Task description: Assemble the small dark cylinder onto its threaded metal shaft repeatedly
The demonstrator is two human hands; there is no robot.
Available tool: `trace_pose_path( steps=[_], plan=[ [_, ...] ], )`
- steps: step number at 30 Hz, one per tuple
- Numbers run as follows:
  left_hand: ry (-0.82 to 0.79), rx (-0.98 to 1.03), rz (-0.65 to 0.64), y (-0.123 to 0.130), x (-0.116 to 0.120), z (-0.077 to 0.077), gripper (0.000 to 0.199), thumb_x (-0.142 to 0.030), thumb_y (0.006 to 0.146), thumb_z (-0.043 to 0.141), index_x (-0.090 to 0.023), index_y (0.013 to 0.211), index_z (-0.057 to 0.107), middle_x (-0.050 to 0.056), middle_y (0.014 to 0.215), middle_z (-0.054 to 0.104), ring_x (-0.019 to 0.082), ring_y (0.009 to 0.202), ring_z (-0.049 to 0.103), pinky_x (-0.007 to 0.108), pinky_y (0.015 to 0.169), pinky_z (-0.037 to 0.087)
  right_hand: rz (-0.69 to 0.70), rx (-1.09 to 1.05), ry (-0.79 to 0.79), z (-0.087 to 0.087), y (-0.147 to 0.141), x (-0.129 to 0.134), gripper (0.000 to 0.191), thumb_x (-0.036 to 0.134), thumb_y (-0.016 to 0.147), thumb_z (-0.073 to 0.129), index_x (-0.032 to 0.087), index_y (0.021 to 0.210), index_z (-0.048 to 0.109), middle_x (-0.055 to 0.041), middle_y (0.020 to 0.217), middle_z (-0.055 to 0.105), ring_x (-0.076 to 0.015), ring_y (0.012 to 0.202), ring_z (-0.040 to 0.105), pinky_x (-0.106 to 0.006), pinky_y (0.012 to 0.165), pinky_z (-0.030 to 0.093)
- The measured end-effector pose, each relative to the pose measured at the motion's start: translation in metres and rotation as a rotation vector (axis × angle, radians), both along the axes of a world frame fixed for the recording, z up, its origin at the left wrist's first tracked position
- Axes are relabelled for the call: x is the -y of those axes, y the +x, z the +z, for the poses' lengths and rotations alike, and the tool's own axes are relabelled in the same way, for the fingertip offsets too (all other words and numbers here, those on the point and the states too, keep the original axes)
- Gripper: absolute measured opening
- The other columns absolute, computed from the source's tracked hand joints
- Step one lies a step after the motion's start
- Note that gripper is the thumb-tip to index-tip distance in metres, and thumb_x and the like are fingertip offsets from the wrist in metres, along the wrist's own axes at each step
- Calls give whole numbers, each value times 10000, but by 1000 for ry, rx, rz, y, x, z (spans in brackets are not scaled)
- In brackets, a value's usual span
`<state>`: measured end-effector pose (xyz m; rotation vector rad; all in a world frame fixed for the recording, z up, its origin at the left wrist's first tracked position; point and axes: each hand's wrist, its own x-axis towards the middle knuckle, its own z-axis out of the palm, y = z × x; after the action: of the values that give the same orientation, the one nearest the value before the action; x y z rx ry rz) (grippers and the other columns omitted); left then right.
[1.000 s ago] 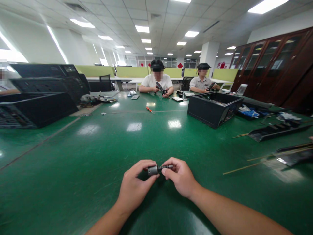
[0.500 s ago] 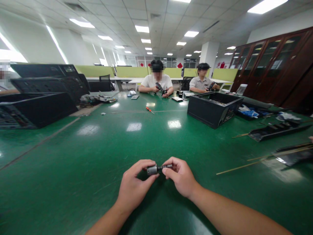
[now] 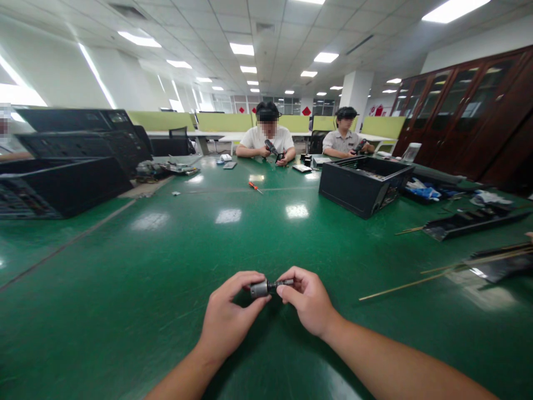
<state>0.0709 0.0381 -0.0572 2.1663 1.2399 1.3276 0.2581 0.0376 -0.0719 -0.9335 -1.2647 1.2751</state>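
A small metal cylinder (image 3: 259,289) with a thin ridged dark shaft (image 3: 273,285) on its right side is held between my two hands, low in the middle of the head view. My left hand (image 3: 231,314) pinches the cylinder between thumb and fingers. The thumb and fingers of my right hand (image 3: 310,303) grip the shaft's right end and partly cover it. Under both hands lies the green tabletop (image 3: 187,250).
An orange screwdriver (image 3: 254,186) lies ahead. Black computer cases (image 3: 358,186) stand at the right and left (image 3: 83,191). Thin rods (image 3: 400,289) lie at the right. Two people (image 3: 266,139) sit across the table, holding tools; another is partly visible at the far left.
The long thin rod at the right has shifted a little to the left. My hands and the held part look unchanged.
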Motion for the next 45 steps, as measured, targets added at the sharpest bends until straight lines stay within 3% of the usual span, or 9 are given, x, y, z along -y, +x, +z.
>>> trace_pose_path(
  steps=[45],
  plan=[
    [-28,16,61,-8,-1,3,220,-316,766,745,-232,965,706,41,1002,715,207,928,670,339,853,530,-84,-87,-26,6,0,1,115,267,743,678,166,775,632,9,649,600,-121,560,537,-240,541,422]
  ],
)
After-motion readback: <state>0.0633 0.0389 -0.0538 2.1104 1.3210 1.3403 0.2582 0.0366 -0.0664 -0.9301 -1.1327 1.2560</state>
